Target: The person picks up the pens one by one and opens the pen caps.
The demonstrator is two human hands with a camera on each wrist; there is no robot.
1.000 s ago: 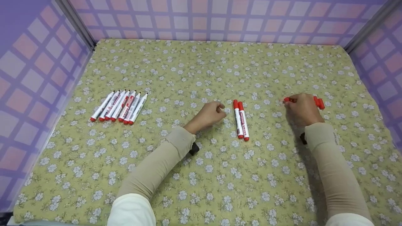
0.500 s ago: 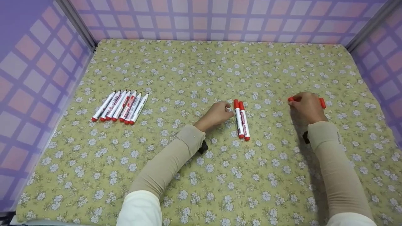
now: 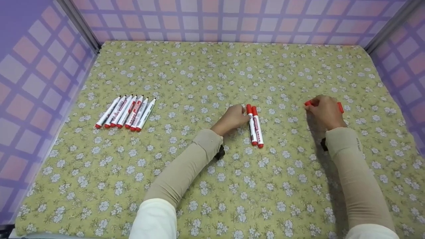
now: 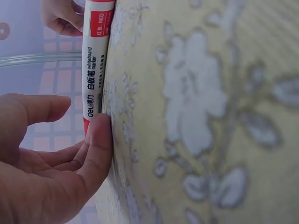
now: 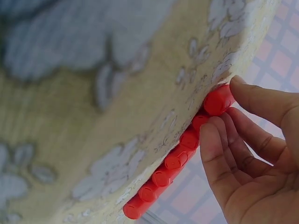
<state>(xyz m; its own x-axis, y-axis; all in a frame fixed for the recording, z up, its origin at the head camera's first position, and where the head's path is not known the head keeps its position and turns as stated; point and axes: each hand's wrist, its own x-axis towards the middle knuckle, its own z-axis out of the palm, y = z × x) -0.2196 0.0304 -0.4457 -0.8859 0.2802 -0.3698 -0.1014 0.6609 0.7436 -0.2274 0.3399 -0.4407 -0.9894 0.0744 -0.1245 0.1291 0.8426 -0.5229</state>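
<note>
My left hand [image 3: 233,117] is beside two red-capped whiteboard markers lying side by side. In the left wrist view, a finger of that hand touches the nearer marker [image 4: 95,60] low on its barrel, and the thumb stands apart from it. The second capped marker [image 3: 257,127] lies on its far side. My right hand [image 3: 325,111] is over a row of loose red marker caps. In the right wrist view, its thumb and a finger pinch the end cap [image 5: 218,100], while another fingertip is by the neighbouring cap [image 5: 200,122].
Several uncapped markers [image 3: 127,113] with red ends lie in a slanted row at the left. A flowered yellow-green cloth [image 3: 212,73] covers the table. Checked purple and pink panels [image 3: 219,21] stand along the back and both sides.
My left hand has moved right, up to the nearer capped marker. The right hand has shifted slightly right and away with the end cap, towards the row.
</note>
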